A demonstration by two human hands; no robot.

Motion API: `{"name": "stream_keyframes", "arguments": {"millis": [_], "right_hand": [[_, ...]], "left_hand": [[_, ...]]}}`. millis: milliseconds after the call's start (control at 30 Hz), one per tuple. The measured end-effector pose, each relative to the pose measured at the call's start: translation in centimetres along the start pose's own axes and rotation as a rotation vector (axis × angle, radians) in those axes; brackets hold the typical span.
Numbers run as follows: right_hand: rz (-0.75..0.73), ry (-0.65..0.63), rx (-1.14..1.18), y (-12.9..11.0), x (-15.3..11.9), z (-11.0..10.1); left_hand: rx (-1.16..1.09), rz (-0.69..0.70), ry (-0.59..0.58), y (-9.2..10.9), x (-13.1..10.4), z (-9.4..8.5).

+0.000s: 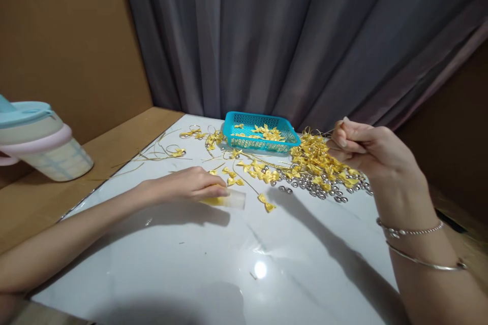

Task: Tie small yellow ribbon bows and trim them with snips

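My left hand [198,184] is low over the white table, its fingers closed round a short translucent tube [234,199] with yellow at the covered end. Raised at the right, my right hand [354,142] has its fingers pinched together; what they hold, if anything, is too small to make out. A yellow bow [267,203] with a thin gold tie lies between the hands. More yellow bows [312,152] are heaped beside my right hand, next to scattered silver rings [316,185].
A blue basket [261,146] of yellow bows stands at the back of the white table [213,274]. Loose gold ties [156,155] lie at the back left. A tumbler [46,147] stands at the far left. Grey curtain [263,35] hangs behind.
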State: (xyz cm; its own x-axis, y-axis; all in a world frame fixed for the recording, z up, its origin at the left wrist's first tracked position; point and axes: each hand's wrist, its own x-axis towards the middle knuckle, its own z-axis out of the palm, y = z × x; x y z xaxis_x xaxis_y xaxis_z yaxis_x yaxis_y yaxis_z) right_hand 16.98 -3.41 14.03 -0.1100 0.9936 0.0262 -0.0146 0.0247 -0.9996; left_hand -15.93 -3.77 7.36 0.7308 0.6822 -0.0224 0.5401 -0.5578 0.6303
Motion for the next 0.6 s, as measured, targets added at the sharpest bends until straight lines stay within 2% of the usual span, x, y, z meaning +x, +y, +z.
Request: {"name": "stream_keyframes", "arguments": {"millis": [100, 200, 267, 367, 467, 600], "right_hand": [[0.057, 0.043, 0.054, 0.8, 1.2, -1.6], [0.085, 0.05, -0.011, 1.8, 1.9, -3.1], [0.113, 0.033, -0.07, 2.4, 1.8, -3.7], [0.186, -0.013, -0.125, 2.9, 0.7, -4.0], [0.242, -0.071, -0.182, 2.6, -1.4, -3.7], [0.223, -0.167, -0.293, 1.4, -4.6, -3.4]], "left_hand": [[-0.061, 0.022, 0.097, 0.1, -0.4, -0.7], [-0.219, -0.008, 0.329, -0.5, -0.5, -1.7], [-0.315, -0.071, 0.457, -0.8, -0.5, -2.5], [-0.358, -0.21, 0.573, -1.1, -0.2, -3.7], [-0.345, -0.307, 0.613, -1.1, 0.1, -4.3], [-0.182, -0.411, 0.538, -0.6, 0.3, -4.0]]}}
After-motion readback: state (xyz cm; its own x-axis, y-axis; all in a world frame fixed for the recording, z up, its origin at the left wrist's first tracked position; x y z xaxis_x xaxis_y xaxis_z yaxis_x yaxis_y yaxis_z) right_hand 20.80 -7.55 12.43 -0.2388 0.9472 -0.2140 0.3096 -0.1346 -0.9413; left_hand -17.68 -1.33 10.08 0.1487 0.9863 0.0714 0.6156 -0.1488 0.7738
